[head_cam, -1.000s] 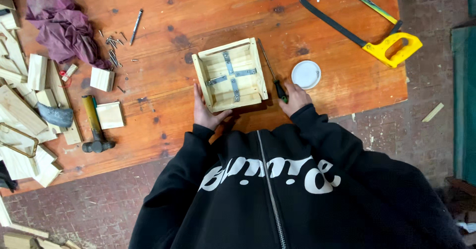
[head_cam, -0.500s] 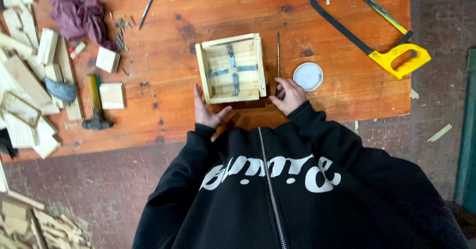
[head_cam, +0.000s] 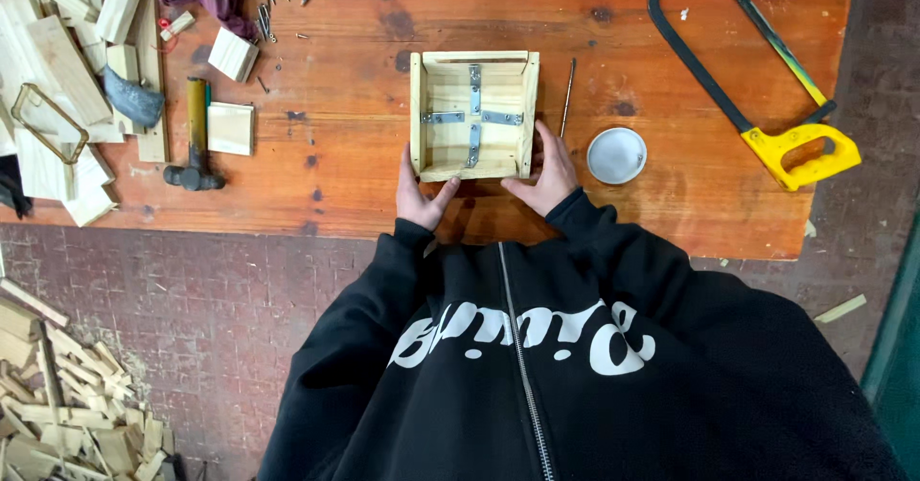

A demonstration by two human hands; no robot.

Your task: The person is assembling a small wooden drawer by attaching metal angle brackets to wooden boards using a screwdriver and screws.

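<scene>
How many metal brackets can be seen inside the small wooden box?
4, forming a cross on the floor of the wooden box: one above the centre, one below, one left, one right. None seem hidden.

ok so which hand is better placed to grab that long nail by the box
Right, most likely. The right hand grips the box at its right near corner, and the nail lies just past its fingers. The left hand is across the box from it.
</scene>
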